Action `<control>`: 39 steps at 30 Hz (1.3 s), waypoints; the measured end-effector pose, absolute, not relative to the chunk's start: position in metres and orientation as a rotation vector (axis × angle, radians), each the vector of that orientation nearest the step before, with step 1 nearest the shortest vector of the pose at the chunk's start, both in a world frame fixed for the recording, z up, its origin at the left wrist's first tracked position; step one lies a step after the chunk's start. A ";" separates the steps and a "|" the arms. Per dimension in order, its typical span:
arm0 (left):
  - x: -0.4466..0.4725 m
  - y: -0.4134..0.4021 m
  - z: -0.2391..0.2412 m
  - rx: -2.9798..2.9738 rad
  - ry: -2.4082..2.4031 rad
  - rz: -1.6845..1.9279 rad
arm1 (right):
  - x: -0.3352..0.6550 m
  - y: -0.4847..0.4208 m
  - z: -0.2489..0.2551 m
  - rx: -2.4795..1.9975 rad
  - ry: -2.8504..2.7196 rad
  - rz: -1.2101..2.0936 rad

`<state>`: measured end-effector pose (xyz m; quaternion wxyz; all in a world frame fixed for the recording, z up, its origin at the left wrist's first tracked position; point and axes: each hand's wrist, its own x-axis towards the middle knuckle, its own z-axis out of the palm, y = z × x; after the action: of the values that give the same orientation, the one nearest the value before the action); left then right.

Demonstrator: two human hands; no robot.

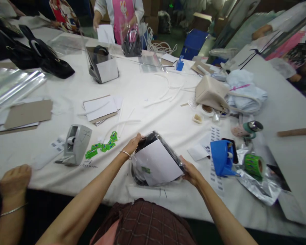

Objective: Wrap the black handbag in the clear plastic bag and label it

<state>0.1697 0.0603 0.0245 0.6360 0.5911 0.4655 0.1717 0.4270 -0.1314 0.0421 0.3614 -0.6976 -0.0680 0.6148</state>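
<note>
Gripping opposite edges, the left hand (133, 144) and right hand (191, 173) clasp a clear-bagged black item (156, 162) with a white card, tilted at the near edge of the white table (153, 102), apparently to square the bag. A tape dispenser (75, 144) sits left; a blue holder (222, 157) right.

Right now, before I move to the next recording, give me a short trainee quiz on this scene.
1. True or false: both hands, left hand and right hand, grip the bagged black item with white card.
2. Which lies nearer the left hand: A, the green labels; B, the green tape roll?
3. What colour is the tape dispenser left of the labels?

Key: 1 true; 2 A; 3 grey.
</note>
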 end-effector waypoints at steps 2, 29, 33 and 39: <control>0.173 0.069 0.049 1.244 0.941 0.582 | 0.436 -0.120 0.073 -1.776 -0.306 1.333; 0.163 0.039 0.002 1.621 0.902 0.727 | 0.384 -0.116 0.040 -1.723 -0.438 0.886; 0.146 0.025 0.011 1.581 0.932 0.709 | 0.379 -0.127 0.040 -1.709 -0.401 0.883; 0.103 -0.030 -0.002 1.929 0.993 0.672 | 0.367 -0.162 0.050 -2.155 -0.971 0.501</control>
<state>0.1032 -0.0303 -0.0017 0.4214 0.7702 0.3966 0.2682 0.3670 -0.1623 0.0505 0.3547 -0.8339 -0.3758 0.1938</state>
